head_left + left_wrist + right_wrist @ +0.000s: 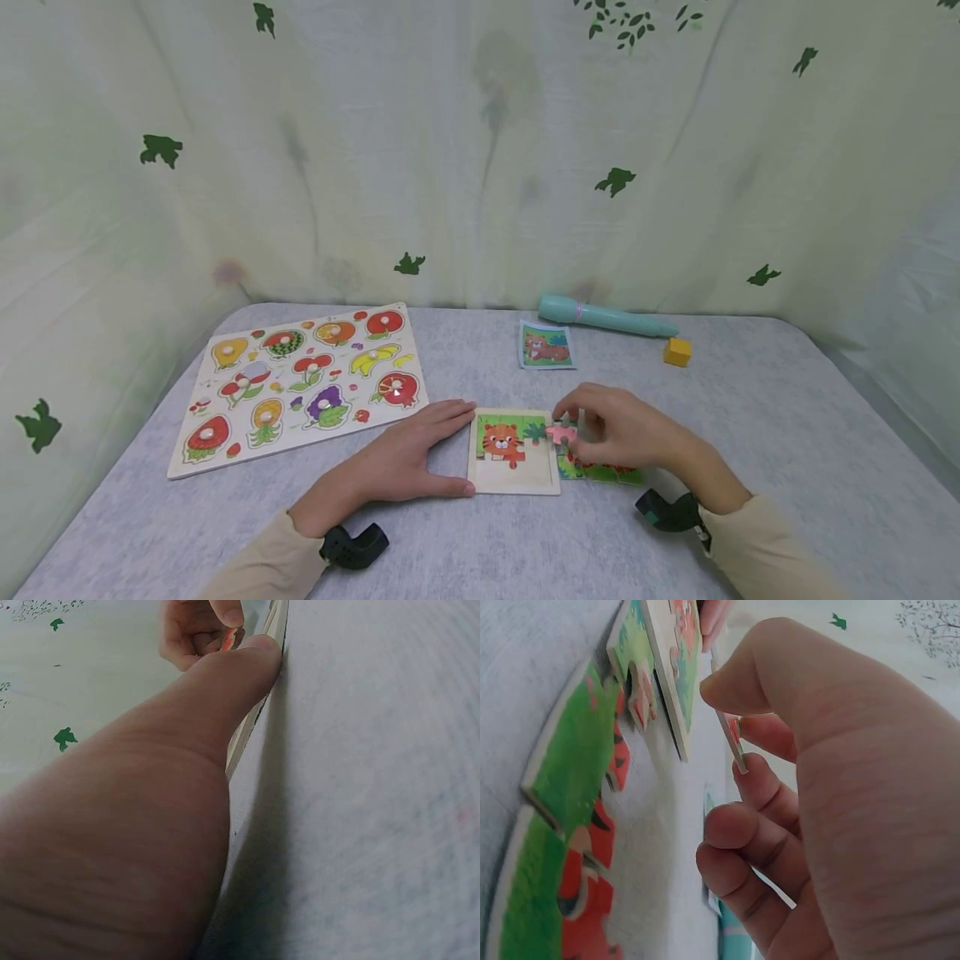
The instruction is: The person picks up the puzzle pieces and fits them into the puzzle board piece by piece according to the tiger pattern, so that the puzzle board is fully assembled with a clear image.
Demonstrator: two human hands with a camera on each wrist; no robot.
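A square wooden puzzle tray (517,483) lies in the middle of the table, with part of a tiger picture (501,440) fitted in its upper part. My left hand (405,454) rests at the tray's left side, fingers extended, thumb at the lower left corner. Just off the tray's right edge, my right hand (626,429) pinches a small jigsaw piece (735,739) between thumb and fingers; it looks pink from the head view. Under that hand lie loose green and red pieces (570,742), partly hidden by it in the head view.
A fruit peg puzzle board (288,437) lies at the left. Behind the tray are a picture card (546,347), a teal wand-like object (611,318) and a yellow block (677,352). A leaf-patterned curtain (450,167) hangs behind the table.
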